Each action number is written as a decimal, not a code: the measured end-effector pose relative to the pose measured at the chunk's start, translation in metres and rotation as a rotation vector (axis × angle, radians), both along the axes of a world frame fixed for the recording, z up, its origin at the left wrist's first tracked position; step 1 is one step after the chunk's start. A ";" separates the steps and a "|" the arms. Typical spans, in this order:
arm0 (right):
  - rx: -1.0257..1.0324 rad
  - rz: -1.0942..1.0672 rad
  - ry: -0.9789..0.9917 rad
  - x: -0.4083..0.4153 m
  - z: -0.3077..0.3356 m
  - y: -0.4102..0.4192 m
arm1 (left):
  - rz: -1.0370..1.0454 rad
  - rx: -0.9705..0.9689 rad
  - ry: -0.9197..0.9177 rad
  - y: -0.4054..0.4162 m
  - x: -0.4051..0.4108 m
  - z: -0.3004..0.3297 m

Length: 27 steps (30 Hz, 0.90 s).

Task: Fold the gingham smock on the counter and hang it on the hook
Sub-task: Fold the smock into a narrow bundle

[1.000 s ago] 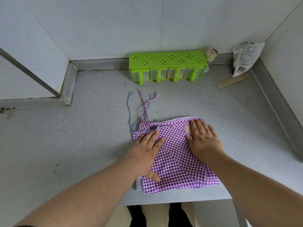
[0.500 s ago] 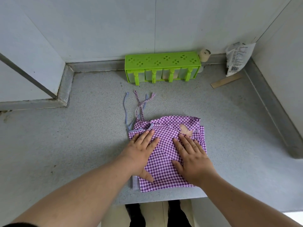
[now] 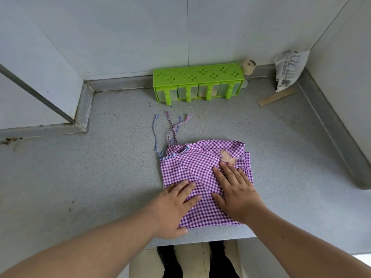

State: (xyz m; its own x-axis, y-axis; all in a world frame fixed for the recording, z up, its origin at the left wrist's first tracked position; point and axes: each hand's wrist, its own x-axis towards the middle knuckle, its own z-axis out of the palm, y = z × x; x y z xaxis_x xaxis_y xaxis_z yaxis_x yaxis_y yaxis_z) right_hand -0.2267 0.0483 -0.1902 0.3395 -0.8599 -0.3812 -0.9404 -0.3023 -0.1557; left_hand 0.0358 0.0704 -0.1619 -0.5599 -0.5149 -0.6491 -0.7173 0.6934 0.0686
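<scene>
You are sliding your left hand (image 3: 172,209) back toward the bench (image 3: 90,177) edge, both hands' fingers still lying flat and slightly spread, your right hand (image 3: 236,193) staying on the folded gingham smock (image 3: 192,163).

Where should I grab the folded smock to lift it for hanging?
Probably the far end of the smock, at the neckline where the ties trail away. Come from the far-left corner: the ties lie loose there, while both flat hands cover the near half.

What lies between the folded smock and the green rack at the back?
In the head view, only the smock's loose ties lie on the counter between the smock and the green rack.
</scene>
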 end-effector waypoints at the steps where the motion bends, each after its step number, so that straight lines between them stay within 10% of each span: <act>1: -0.001 0.009 0.005 0.000 0.001 0.000 | 0.027 -0.006 -0.013 0.003 -0.003 0.001; 16: 0.167 0.262 0.065 -0.019 0.057 0.018 | 0.330 0.199 0.144 -0.014 0.002 0.026; 27: 0.249 -0.168 -0.187 -0.023 0.085 -0.035 | 1.207 0.458 0.557 -0.058 0.029 0.038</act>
